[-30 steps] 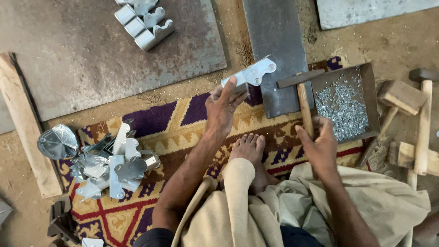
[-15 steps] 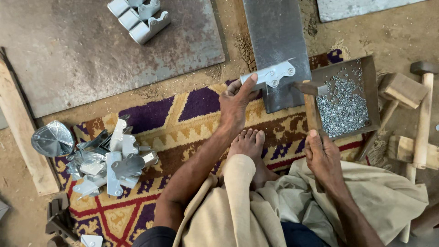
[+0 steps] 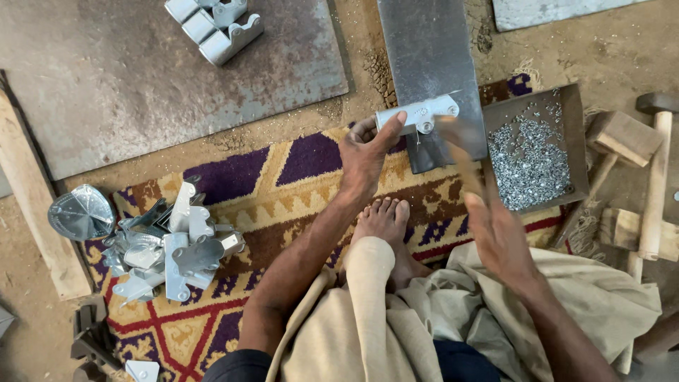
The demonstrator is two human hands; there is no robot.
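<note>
- Dirt floor all around me, with a patterned rug (image 3: 233, 184) in purple, yellow and red under my legs and a big rusty metal sheet (image 3: 141, 78) lying past it.
- My left hand (image 3: 364, 152) is pinching a small folded sheet-metal bracket (image 3: 417, 115) by its near end, thumb on top, pressing it down on a grey steel bar (image 3: 435, 64) that runs off the top edge.
- My right hand (image 3: 495, 230) is closed around a hammer handle (image 3: 463, 152), but it's so motion-blurred I can't really make out the head or where it touches.
- Just right of the bar sits a shallow tray (image 3: 566, 127) full of tiny shiny rivets (image 3: 527, 159); too small to tell apart.
- Off to the left on the rug there's a heap of cut metal pieces (image 3: 166, 247), all tangled, plus a fan-shaped one (image 3: 80, 212) beside it.
- A few finished brackets (image 3: 216, 28) sit on the rusty sheet, cut off by the top edge.
- Wooden mallets (image 3: 654, 177) lie at the far right, partly out of view.
- My bare foot (image 3: 385, 223) is tucked in between my arms.
</note>
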